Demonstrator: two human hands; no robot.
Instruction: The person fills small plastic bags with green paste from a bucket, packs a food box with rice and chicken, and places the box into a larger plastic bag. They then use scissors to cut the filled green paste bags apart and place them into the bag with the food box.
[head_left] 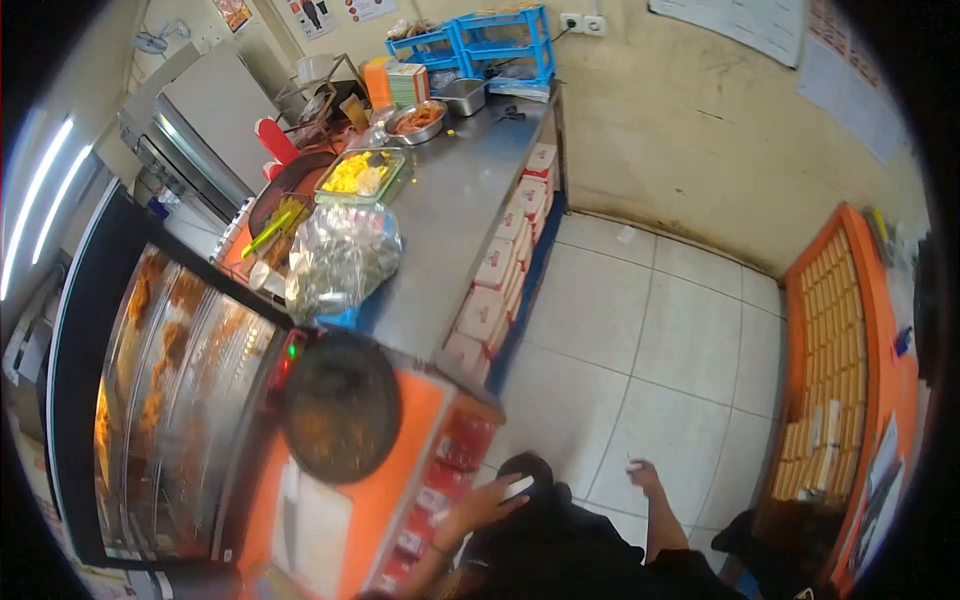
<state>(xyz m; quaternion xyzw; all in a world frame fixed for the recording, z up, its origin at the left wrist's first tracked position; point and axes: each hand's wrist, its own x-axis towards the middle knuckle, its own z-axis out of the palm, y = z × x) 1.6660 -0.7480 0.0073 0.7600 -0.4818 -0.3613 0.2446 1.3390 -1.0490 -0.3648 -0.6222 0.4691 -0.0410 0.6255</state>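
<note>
My left hand (489,506) is close to my dark clothing, its fingers closed around a small white object (518,487) whose kind I cannot make out. Out over the tiled floor, my right hand (646,476) has its fingers drawn together. A thin pale bit shows at its fingertips, too small to name. Left of my left hand is the orange counter (395,450), with a round dark pan or tray (342,408) on it. A knife (291,515) lies on a white cutting board (325,530) there.
A glass display case (180,400) with fried food stands at the left. The steel table (450,190) bears a plastic bag (345,260), a tray of yellow food (360,174) and blue racks (505,45). Stacked boxes (495,262) sit below. An orange shelf (850,230) stands right.
</note>
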